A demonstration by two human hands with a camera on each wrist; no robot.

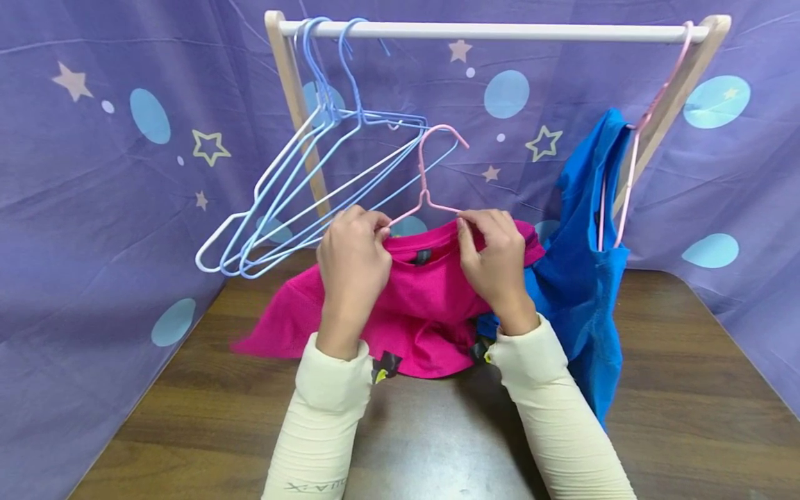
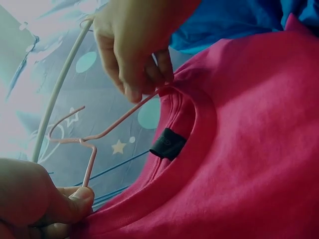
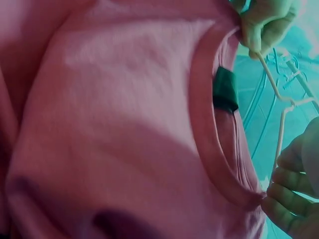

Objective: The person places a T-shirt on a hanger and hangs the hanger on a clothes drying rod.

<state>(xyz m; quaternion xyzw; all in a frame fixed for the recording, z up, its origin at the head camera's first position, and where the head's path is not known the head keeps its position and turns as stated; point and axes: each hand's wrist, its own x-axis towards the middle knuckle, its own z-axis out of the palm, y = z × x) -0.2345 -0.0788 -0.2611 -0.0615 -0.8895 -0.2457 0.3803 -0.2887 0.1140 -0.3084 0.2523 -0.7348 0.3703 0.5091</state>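
Note:
A magenta T-shirt (image 1: 425,292) hangs below both hands, its neckline toward the top and a black neck label (image 2: 168,144) showing inside the collar. The pink wire hanger (image 1: 424,173) rises out of that neckline, hook up and turned to the right, its lower part hidden in the shirt. At the left end of the collar, my left hand (image 1: 355,257) pinches the hanger's shoulder wire with thumb and fingers. My right hand (image 1: 494,258) pinches the other shoulder wire at the collar's right end.
A rail (image 1: 500,31) on a wooden stand spans the back. Several blue and white wire hangers (image 1: 275,201) hang at its left. At its right a blue garment (image 1: 587,278) hangs on another pink hanger (image 1: 634,153), close to the magenta shirt. Below lies a wooden table (image 1: 687,389).

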